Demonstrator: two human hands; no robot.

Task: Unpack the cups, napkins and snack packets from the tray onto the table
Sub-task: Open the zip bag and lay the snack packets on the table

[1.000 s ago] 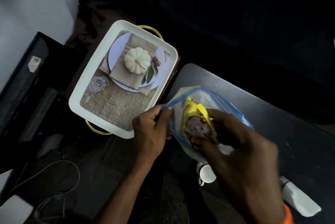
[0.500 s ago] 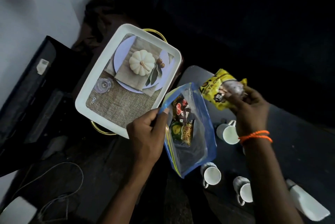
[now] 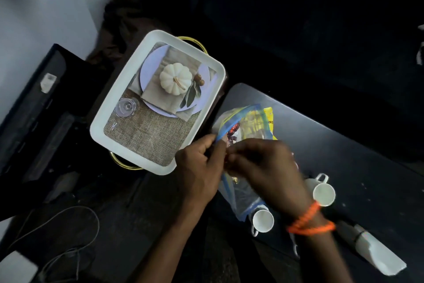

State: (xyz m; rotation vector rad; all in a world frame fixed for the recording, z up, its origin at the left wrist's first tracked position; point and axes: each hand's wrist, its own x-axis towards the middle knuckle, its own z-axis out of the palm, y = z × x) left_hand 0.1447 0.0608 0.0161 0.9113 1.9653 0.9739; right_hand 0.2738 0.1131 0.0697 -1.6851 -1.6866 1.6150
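Note:
A clear zip bag point(image 3: 239, 193) with a blue rim hangs over the dark table point(image 3: 344, 145), with snack packets inside it. My left hand point(image 3: 199, 168) pinches the bag's rim. My right hand point(image 3: 263, 163) is blurred, its fingers curled at the bag's mouth; what they grip is hidden. A yellow snack packet point(image 3: 270, 122) lies on the table just beyond the bag. Two white cups point(image 3: 262, 220) point(image 3: 323, 193) stand on the table near my right wrist. The white tray point(image 3: 121, 85), with a printed pumpkin picture and gold handles, sits to the left and holds nothing loose.
A white paper pack point(image 3: 376, 253) lies at the table's near right. A black box point(image 3: 34, 110) stands left of the tray. Cables point(image 3: 68, 225) trail on the dark floor at lower left. A brown cloth point(image 3: 119, 21) lies behind the tray.
My right hand held the yellow packet above the table; that packet now lies beyond the bag, and the hand is back at the bag's mouth. My left hand kept its hold.

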